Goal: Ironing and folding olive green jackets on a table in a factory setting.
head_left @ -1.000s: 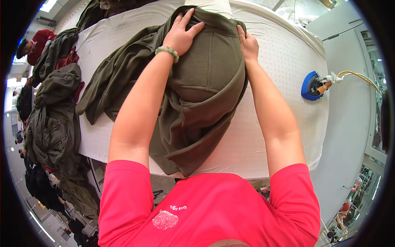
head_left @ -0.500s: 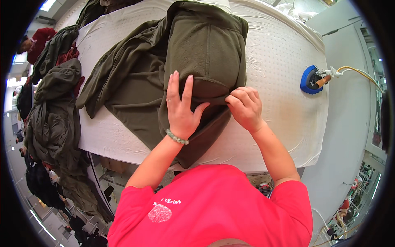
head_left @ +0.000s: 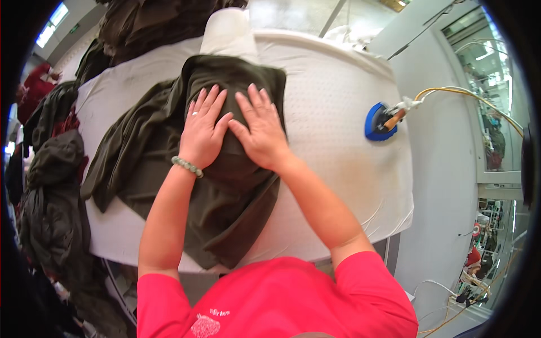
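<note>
- Both palms lie flat and unclenched, grasping nothing: I see my left hand (head_left: pixel 204 134) and right hand (head_left: pixel 260 134) side by side, thumbs nearly touching, pressing on the dark olive garment (head_left: pixel 225 186).
- Head view, now: the garment lies across the white padded table (head_left: pixel 338 169), one end draped over the near edge, its far end at the narrow white form (head_left: pixel 228 31).
- Half a second ago my hands were low on the cloth near me; now they sit further up (I judge this a smoothing pass).
- Counts: two hands, one garment under them, one blue iron (head_left: pixel 380 121) well off to the right, one bead bracelet (head_left: pixel 187 166), one heap of dark clothes (head_left: pixel 53 186) at left.
</note>
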Action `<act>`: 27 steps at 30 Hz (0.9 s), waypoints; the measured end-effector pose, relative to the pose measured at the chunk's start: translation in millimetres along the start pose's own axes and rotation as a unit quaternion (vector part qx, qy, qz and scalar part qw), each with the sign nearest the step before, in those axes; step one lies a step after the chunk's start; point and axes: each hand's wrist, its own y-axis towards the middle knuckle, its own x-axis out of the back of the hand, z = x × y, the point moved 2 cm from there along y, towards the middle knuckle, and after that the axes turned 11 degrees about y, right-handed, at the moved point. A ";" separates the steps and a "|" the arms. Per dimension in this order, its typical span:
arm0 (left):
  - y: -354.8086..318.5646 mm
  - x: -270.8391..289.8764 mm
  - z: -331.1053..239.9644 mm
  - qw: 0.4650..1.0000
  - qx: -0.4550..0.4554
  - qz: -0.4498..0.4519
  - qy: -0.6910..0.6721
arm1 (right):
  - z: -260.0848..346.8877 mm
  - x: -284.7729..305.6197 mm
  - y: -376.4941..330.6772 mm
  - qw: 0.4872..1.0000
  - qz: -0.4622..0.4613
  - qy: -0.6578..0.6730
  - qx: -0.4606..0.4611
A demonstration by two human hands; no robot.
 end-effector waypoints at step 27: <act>-61.5 27.5 -51.2 0.997 -0.050 -0.062 0.023 | -203.5 292.3 -108.5 0.864 0.104 -0.471 -0.145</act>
